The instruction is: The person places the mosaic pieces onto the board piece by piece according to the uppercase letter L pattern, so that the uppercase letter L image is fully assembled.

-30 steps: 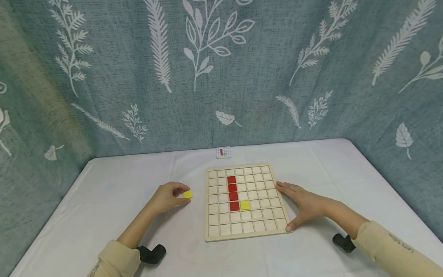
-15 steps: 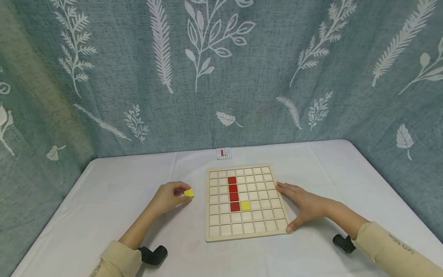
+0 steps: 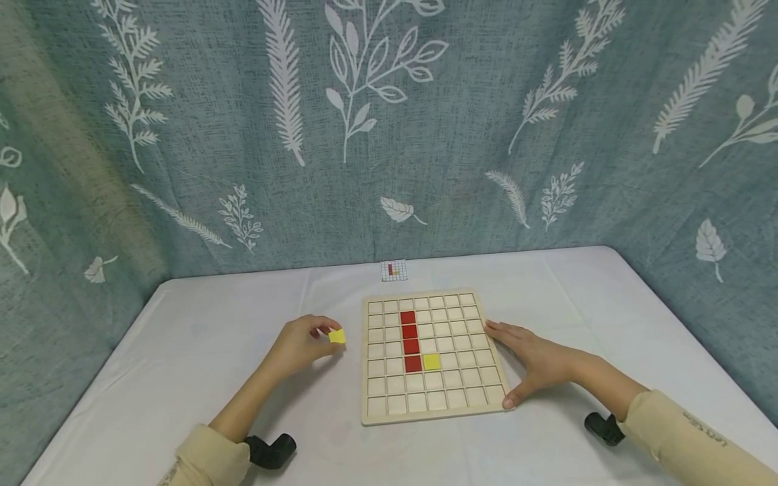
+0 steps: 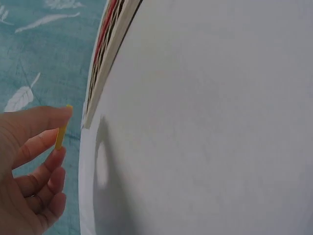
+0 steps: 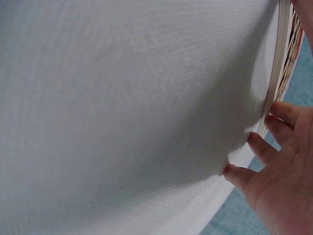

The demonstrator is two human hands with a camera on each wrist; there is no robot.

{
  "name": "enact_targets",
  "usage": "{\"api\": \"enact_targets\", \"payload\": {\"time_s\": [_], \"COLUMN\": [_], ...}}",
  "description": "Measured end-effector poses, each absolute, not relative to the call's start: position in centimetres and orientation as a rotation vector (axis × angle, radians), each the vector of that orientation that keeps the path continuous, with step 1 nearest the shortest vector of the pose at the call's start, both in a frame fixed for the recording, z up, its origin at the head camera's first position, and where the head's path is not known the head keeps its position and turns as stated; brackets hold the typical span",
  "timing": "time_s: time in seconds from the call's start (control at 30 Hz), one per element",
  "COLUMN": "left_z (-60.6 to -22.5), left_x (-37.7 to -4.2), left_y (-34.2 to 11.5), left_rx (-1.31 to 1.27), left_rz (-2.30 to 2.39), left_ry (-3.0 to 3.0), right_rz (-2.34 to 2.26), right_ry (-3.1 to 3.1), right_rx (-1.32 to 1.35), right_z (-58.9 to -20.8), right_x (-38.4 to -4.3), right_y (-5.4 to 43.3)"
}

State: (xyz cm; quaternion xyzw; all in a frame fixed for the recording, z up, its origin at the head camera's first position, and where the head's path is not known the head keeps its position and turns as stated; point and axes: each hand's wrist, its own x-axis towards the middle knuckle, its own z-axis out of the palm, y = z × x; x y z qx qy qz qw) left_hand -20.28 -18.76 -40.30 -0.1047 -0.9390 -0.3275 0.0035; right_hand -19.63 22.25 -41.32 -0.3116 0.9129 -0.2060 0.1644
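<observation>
Between thumb and fingertips my left hand (image 3: 302, 344) pinches a yellow square tile (image 3: 337, 336), raised just left of the wooden grid board (image 3: 434, 416). The left wrist view shows that tile edge-on as a thin yellow strip (image 4: 61, 132). On the board, several red tiles (image 3: 410, 345) form a column, and a second yellow tile (image 3: 432, 362) sits right of the lowest red one. My right hand (image 3: 541, 361) rests spread along the board's right edge, thumb at the near corner and fingertips farther up. The right wrist view shows fingertips (image 5: 278, 108) at the board's side.
A small printed card (image 3: 394, 271) with a red and yellow grid pattern lies behind the board. White cloth (image 3: 200, 337) covers the table, and a green leaf-patterned curtain (image 3: 389, 135) hangs around its back and sides. Black wrist devices (image 3: 271, 451) show at both sleeves.
My left hand has moved slightly right and away from me, bringing the pinched yellow tile closer to the board. The right hand and the tiles on the board stay where they were.
</observation>
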Motion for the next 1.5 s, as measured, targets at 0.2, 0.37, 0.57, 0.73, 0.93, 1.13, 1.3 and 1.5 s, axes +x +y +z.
{"api": "enact_targets", "payload": {"time_s": [0.2,0.37,0.57,0.73,0.93,1.13,1.3,1.5], "left_z": [-40.0,-39.4,-38.5,-38.2,-38.2,-39.3,-40.0,-40.4], "left_x": [-20.1,-20.1,-19.8,-19.6,-19.8,-20.0,-20.3,-20.8], "left_y": [-16.8,-14.4,-11.1,-8.8,-6.6,-5.0,-4.0,-3.1], "left_rx": [-0.423,-0.517,-0.716,-0.883,-0.985,-0.921,-0.934,-0.966], "left_rz": [-1.001,-0.991,-0.947,-0.851,-0.85,-0.94,-0.847,-0.676], "left_ry": [-2.953,-2.961,-2.98,-2.988,-2.962,-3.018,-3.04,-3.052], "right_rz": [-0.582,-0.584,-0.585,-0.59,-0.579,-0.585,-0.577,-0.577], "right_ry": [2.604,2.606,2.608,2.606,2.62,2.612,2.612,2.614], "right_rx": [-0.882,-0.87,-0.871,-0.887,-0.891,-0.883,-0.877,-0.873], "right_z": [-41.4,-41.3,-41.4,-41.4,-41.3,-41.2,-41.4,-41.5], "right_x": [-19.6,-19.4,-19.4,-19.5,-19.5,-19.5,-19.7,-19.8], "right_y": [22.2,22.3,22.5,22.5,22.5,22.4,22.4,22.4]}}
